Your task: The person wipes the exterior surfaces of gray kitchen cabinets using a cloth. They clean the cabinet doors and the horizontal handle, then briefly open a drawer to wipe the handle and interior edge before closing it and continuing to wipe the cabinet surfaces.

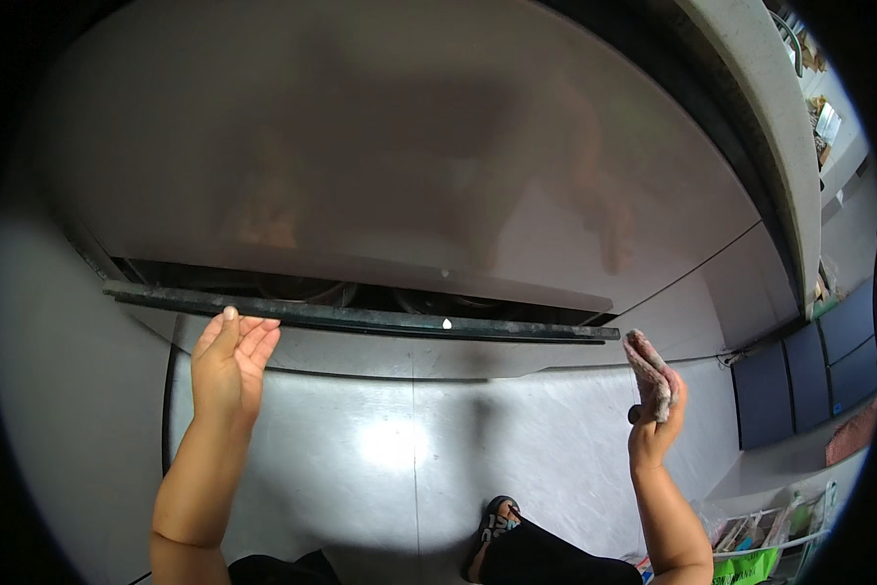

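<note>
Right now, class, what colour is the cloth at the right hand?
The cloth is mottled greyish-pink, clearest in the head view.

Long dark-edged panel [360, 317], ajar, folded pinkish-grey cloth [654, 378], just beside the panel's right end

Entry to the dark slot [385, 296] is limited to the narrow opening between the glossy panel [409, 175] and the dark-topped front panel [360, 314]. Inside the slot, clearance is reduced by rounded items [307, 291]; their kind cannot be determined. Toward the left, the panel's near edge is obstructed by the left hand [232, 359], whose thumb is set against it. The right end is closely flanked by the folded cloth [655, 378], gripped in the right hand [661, 429]. Between both hands, the middle of the edge can be reached over the tiled floor [351, 458]; lower down, passage is narrowed by a sandalled foot [498, 519].
</note>
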Demonstrator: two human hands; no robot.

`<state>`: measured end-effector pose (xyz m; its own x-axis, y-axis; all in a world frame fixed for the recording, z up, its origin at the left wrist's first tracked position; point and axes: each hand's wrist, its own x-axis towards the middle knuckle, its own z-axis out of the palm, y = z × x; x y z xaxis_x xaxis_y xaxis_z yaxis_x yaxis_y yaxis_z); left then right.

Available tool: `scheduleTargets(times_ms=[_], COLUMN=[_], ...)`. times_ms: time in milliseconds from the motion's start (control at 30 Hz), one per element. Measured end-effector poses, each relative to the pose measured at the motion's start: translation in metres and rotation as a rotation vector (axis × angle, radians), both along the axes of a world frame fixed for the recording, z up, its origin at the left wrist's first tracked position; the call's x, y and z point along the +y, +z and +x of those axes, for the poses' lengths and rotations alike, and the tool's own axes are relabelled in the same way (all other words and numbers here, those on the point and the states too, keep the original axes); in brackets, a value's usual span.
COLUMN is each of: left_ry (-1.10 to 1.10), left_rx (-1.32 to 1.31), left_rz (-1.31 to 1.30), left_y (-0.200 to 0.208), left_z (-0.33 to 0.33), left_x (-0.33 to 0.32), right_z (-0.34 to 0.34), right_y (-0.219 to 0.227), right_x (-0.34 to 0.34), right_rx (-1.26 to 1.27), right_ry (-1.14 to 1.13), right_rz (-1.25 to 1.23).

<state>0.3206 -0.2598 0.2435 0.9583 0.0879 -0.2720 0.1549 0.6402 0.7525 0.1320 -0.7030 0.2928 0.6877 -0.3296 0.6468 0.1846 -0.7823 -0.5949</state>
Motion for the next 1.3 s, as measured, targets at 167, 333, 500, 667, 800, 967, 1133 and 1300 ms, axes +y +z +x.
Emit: scheduleTargets(times_ms=[167,333,500,667,800,967,1133,1300], left_ry=[-0.044,-0.064,-0.106,-0.126,-0.132,-0.098,-0.061,-0.068], left_rx=[-0.015,0.005,0.021,0.026,0.047,-0.008,0.034,0.021], left_rz=[0.020,0.037,0.041,0.086,0.078,0.032,0.124,0.103], left_y=[0.000,0.004,-0.006,0.005,0.015,-0.004,0.005,0.002], left_z=[-0.032,-0.066,-0.084,-0.087,-0.086,-0.082,-0.083,-0.084], left_x=[0.014,0.025,0.041,0.040,0.038,0.037,0.032,0.037], right_z=[0.017,0.016,0.010,0.044,0.075,0.097,0.058,-0.009], right_y=[0.006,-0.004,-0.013,-0.013,-0.017,-0.017,-0.012,-0.015], right_x=[0.003,0.030,0.081,0.177,0.250,0.291,0.171,0.014], right_rx=[0.151,0.392,0.238,0.113,-0.033,-0.196,-0.094,0.178], right_ry=[-0.217,-0.118,0.095,0.432,0.558,0.556,0.524,0.223], right_rz=[-0.222,-0.731,-0.878,-0.934,-1.021,-1.025,-1.071,-1.110])
